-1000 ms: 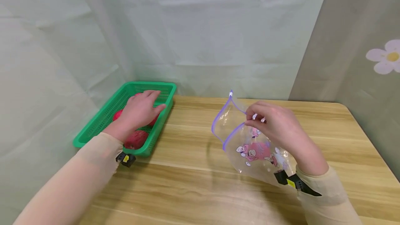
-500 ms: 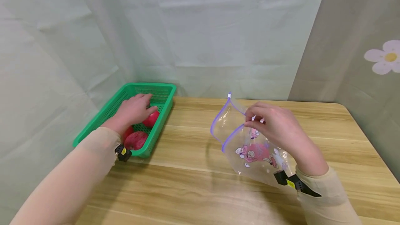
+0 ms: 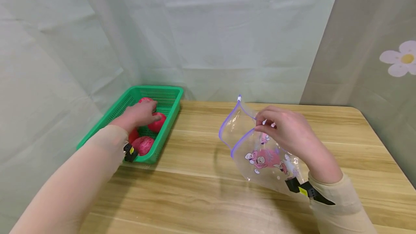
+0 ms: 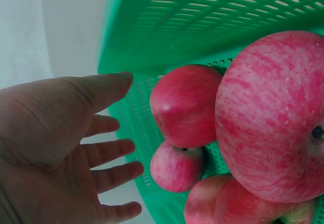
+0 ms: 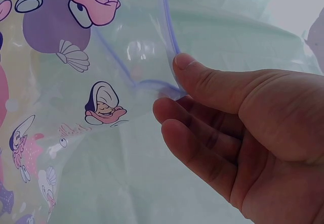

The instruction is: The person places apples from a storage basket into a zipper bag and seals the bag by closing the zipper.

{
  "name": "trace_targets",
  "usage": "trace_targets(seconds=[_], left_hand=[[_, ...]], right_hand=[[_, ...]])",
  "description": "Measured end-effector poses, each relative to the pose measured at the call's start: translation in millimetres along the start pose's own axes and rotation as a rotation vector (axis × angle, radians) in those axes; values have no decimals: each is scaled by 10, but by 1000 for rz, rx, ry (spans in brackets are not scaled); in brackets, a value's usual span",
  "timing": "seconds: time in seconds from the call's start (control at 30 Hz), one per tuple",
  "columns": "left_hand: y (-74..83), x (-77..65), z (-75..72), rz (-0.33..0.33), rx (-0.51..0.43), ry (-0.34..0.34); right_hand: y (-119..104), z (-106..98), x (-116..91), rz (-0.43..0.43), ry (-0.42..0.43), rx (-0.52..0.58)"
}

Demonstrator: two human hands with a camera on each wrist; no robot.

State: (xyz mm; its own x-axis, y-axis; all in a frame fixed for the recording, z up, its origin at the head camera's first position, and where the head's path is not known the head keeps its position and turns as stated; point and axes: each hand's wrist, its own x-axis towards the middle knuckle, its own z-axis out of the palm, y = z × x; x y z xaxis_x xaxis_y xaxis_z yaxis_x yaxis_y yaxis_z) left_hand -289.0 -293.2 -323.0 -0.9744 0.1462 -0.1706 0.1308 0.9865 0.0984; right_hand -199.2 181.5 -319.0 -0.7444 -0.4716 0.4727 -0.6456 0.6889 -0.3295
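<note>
My left hand (image 3: 136,114) reaches into the green plastic basket (image 3: 178,108), fingers spread above the red apples. In the left wrist view, the open left hand (image 4: 61,143) has nothing in it. Close to the camera there is a large apple (image 4: 273,118), with a darker red apple (image 4: 185,105) and a small apple (image 4: 177,167) beyond it. Between thumb and fingertips my right hand (image 3: 287,129) pinches the purple-edged rim of a clear zip bag (image 3: 266,159) with pink cartoon prints. Its mouth gapes toward the left. The right wrist view shows the thumb (image 5: 202,77) pressed on that rim.
Both items are over a wooden table (image 3: 195,198). Pale cloth (image 3: 227,39) hangs behind and at the left, and a grey-brown cloth with a flower (image 3: 406,59) at the right. A white slider (image 3: 239,98) sits at the bag's top corner.
The left hand has shifted slightly left and lower over the basket, leaving more of the apples visible. The right hand and the bag have stayed nearly still.
</note>
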Motion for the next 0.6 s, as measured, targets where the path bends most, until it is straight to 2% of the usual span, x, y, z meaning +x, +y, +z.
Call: trace_targets(seconds=[0.3,0.6], left_hand=[[-29,114,62,4,26,-91],[-7,168,72,44,38,-151]], right_hand=[[20,-1,-9,10,-5,-3],[35,7,-35,-11,-6,10]])
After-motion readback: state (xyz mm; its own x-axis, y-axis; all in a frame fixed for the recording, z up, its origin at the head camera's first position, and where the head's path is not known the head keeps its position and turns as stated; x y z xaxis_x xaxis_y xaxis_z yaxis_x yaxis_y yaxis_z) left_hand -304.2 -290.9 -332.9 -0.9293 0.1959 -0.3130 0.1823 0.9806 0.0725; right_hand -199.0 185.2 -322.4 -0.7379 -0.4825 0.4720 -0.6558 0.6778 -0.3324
